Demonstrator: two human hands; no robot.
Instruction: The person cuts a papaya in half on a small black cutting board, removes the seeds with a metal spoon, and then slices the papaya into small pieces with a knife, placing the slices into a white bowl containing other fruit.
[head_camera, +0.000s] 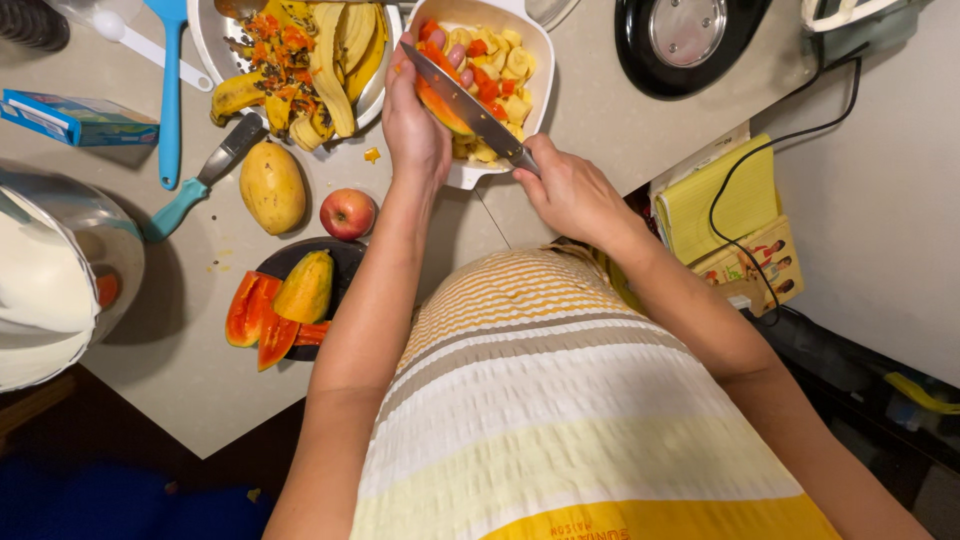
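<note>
A striped yellow, white and grey top (560, 400) fills the foreground, seen from above, with both bare arms reaching forward over a pale speckled tabletop (180, 360). The left hand (418, 110) is curled closed around an orange-fleshed wedge of papaya (441, 100), held just over the near edge of a white rectangular dish (462, 176). The right hand (570, 190) is clenched on the handle of a long steel kitchen knife (465, 100), its blade laid across the wedge. This looks like the slicing step; the cut seems to call for a steady draw of the blade clear of the left fingers.

The white dish holds chunks of banana and papaya. Beyond it, a round metal bowl (205, 40) holds banana peels and papaya scraps. To the left, a black plate (345, 255) carries more papaya pieces, with a red apple (347, 213) and a yellow mango (272, 187) beside it.
</note>
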